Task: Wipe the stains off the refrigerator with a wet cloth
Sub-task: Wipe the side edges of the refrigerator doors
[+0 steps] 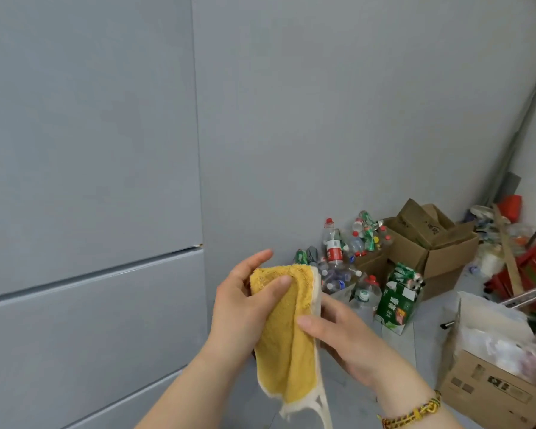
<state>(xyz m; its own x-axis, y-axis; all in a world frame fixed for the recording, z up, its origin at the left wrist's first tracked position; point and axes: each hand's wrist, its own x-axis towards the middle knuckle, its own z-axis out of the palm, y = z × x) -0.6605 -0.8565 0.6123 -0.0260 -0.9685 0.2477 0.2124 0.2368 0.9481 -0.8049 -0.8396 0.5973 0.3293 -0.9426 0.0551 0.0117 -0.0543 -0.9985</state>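
- The refrigerator (90,181) fills the left of our view, its pale grey doors split by a slanting seam. We are not yet touching it. We judge that we are at the readying step, folding the cloth before a wipe.
- A grey panel (338,103) runs right from the door edge. We cannot tell whether it is the refrigerator's side or a wall.
- Cardboard boxes (430,243) stand on the floor at the right, and another box (489,388) with plastic wrapping sits nearer us. They crowd the floor on that side but do not block the doors.
- The cloth (288,335), yellow with a pale border, hangs folded between our hands, in the air in front of the door edge and apart from it. We cannot tell from here whether it is wet.
- Our left hand (242,305) grips the cloth's upper part, thumb across the front and fingers behind.
- Our right hand (347,345) pinches the cloth's right edge, thumb on the front.
- A heap of plastic bottles (347,252) and a green carton (396,298) lie by the boxes.
- A braided bracelet (415,413) circles our right wrist.
- A small brownish speck (201,244) sits at the upper door's lower corner. The next move, we think, calls for one hand to press the cloth flat on such a mark and rub.
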